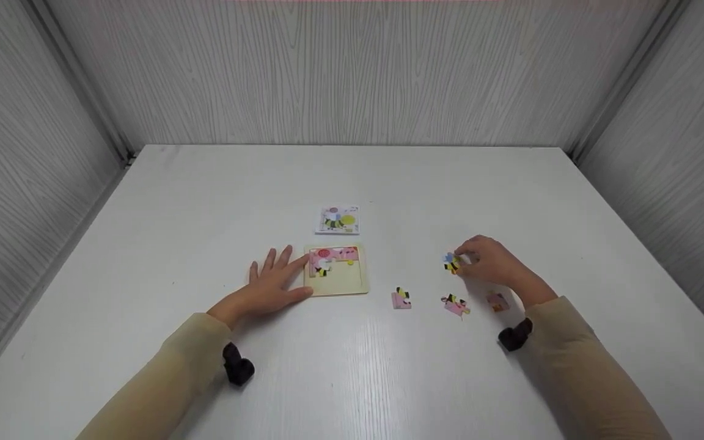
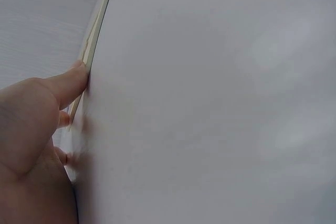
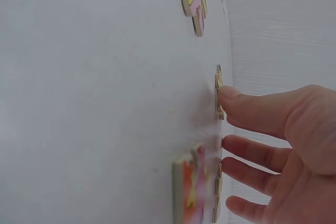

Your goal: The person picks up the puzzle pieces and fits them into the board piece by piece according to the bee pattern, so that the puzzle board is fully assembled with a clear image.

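Observation:
My left hand (image 1: 269, 290) lies with fingers spread at the left side of a square wooden puzzle board (image 1: 346, 282). Its thumb and index finger touch the board's edge, and the thumb meets that edge in the left wrist view. Several pink bee-picture pieces sit in the board's upper and left parts. My right hand (image 1: 491, 264) has curled fingers, with thumb and index finger at a blue, yellow and black puzzle piece (image 1: 451, 263). In the right wrist view the thumb rests on this puzzle piece (image 3: 219, 95), which is low over the table; the index fingertip is hidden.
Loose puzzle pieces lie on the white table: a pink one (image 1: 401, 299), a pink and black one (image 1: 455, 305) and an orange-pink one (image 1: 498, 301) beneath the right wrist. A bee picture card (image 1: 337, 220) lies behind the board. Grey wood-grain panels (image 1: 352, 73) enclose the table.

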A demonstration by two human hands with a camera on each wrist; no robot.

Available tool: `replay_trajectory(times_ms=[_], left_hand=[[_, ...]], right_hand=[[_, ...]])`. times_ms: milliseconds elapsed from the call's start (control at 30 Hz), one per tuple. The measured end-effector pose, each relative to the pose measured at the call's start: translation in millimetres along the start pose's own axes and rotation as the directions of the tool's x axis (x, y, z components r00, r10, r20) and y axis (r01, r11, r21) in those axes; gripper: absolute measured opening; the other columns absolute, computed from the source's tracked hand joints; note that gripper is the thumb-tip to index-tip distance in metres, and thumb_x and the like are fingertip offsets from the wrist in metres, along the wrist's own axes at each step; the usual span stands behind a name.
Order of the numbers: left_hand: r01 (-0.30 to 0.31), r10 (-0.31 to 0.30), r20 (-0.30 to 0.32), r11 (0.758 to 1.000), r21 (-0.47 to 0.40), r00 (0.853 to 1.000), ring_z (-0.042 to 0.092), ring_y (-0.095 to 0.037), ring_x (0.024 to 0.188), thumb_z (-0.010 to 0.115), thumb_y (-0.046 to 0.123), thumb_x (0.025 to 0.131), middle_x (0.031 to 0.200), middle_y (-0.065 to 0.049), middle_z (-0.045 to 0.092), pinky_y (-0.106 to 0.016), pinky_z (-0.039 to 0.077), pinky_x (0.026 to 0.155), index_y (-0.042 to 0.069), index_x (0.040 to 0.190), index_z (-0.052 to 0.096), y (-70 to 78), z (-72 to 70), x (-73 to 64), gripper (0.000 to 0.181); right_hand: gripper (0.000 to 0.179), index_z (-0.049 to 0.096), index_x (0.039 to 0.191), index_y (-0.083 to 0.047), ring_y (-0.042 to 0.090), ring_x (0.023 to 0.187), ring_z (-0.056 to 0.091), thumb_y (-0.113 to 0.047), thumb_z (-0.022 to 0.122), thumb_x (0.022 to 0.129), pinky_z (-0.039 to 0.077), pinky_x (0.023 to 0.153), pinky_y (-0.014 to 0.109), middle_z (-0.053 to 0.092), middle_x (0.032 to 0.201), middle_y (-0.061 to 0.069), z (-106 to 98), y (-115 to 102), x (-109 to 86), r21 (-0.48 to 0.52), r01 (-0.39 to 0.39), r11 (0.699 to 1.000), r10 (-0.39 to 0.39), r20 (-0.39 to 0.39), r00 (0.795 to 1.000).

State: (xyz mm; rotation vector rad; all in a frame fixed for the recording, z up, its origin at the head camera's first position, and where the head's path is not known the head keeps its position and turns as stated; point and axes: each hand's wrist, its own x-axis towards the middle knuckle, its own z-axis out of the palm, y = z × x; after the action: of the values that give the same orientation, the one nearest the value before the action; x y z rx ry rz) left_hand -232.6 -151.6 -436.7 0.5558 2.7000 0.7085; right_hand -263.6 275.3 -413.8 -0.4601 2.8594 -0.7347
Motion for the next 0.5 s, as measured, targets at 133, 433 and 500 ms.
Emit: replay_trajectory(times_ms=[133,433,500], left_hand=[[-0.011,0.011,-0.001,1.0,-0.007,1.0,-0.015,-0.038,0.137,0.048,0.052,0.091,0.154,-0.016,-0.006,-0.06,-0.014,0.101,0.02,0.15,0.019,0.7,-0.5,-0.4,0.073],[-0.023,0.023,-0.007,1.0,-0.016,1.0,-0.014,-0.038,0.137,0.048,0.051,0.091,0.154,-0.017,-0.005,-0.061,-0.013,0.101,0.019,0.15,0.019,0.4,-0.8,-2.1,0.073],[-0.031,0.031,-0.009,0.999,-0.013,0.999,-0.014,-0.039,0.137,0.048,0.051,0.092,0.154,-0.017,-0.005,-0.061,-0.013,0.101,0.018,0.15,0.019,0.1,-1.3,-2.1,0.073]], right_hand=[[0.025,0.067,0.107,0.001,0.036,0.111,0.048,-0.007,0.067,0.082,0.04,0.092,0.05,0.054,0.116,0.019,0.9,0.5,0.0,-0.029,0.034,0.999,-0.035,-0.015,0.999],[0.022,0.067,0.104,0.0,0.035,0.108,0.049,-0.008,0.066,0.084,0.04,0.09,0.049,0.054,0.114,0.019,2.0,2.3,2.0,-0.046,0.044,0.998,-0.045,-0.01,0.999],[0.023,0.066,0.105,-0.001,0.035,0.11,0.048,-0.011,0.066,0.084,0.038,0.092,0.049,0.054,0.117,0.019,1.3,2.0,2.2,-0.037,0.018,0.999,-0.018,-0.003,1.0]])
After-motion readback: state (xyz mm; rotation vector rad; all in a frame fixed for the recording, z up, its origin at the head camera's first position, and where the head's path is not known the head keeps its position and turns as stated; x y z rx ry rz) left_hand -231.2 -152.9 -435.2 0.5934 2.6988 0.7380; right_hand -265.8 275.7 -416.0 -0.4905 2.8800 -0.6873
